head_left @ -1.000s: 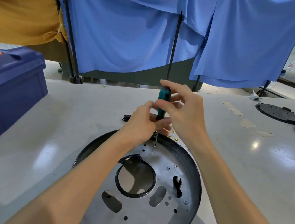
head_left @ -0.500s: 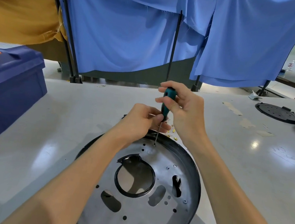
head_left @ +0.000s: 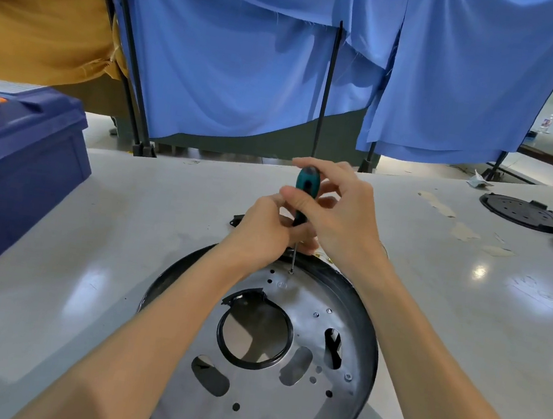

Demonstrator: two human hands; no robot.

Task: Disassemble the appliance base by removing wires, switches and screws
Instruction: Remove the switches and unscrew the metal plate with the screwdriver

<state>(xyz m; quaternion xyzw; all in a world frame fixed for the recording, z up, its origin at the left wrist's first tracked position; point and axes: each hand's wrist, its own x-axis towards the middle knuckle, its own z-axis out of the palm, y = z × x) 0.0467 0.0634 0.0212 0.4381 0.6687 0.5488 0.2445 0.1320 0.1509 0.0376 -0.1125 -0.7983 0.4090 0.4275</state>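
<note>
Right grip: the right hand (head_left: pixel 340 213) pinches the screwdriver (head_left: pixel 306 188) by its green handle, thumb against curled fingers.
Left grip: the left hand (head_left: pixel 265 232) curls round the lower handle and steadies it; the contact is partly hidden.
Change: the right fingers have shifted round the handle, while the tip stays on the same screw (head_left: pixel 291 271).
Base: the base (head_left: pixel 364 322) lies flat on the table (head_left: pixel 128 227), with the screw near its far rim.
Meaning: probably mid-turn, with the screw loosening but not yet out.
</note>
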